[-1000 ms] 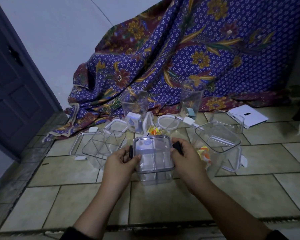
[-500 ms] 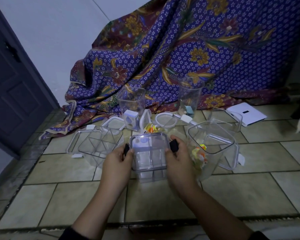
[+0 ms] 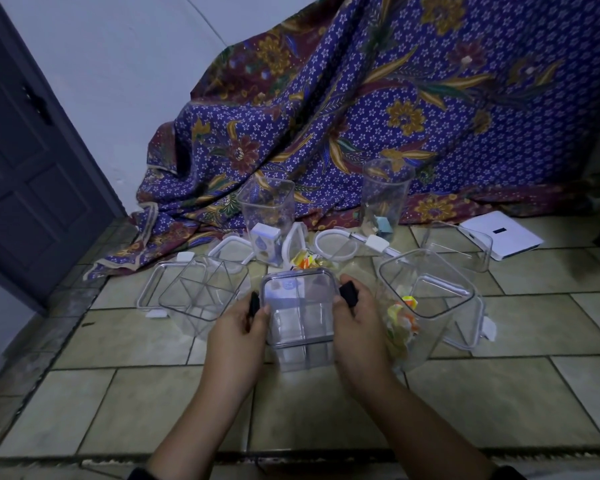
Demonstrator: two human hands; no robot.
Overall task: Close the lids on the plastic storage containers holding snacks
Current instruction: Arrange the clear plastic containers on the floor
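Observation:
A clear square container (image 3: 300,320) with a clear lid (image 3: 297,284) on top stands on the tiled floor at centre. My left hand (image 3: 238,329) grips its left side, thumb on a black latch (image 3: 253,304). My right hand (image 3: 359,325) grips the right side, fingers on the other black latch (image 3: 349,294). To the right stands a bigger open container (image 3: 426,299) with colourful snack wrappers (image 3: 400,318) inside. An open divided container (image 3: 203,292) sits to the left.
Two tall open containers (image 3: 269,216) (image 3: 385,195) stand at the back before a purple patterned cloth (image 3: 378,116). Loose white-rimmed lids (image 3: 333,242) and snack packets (image 3: 303,261) lie between them. A white flat box (image 3: 501,233) lies far right, a dark door (image 3: 25,157) at left.
Both hands have stayed on the centre container's sides at the black latches. The view has shifted slightly; the container sits a little closer to me.

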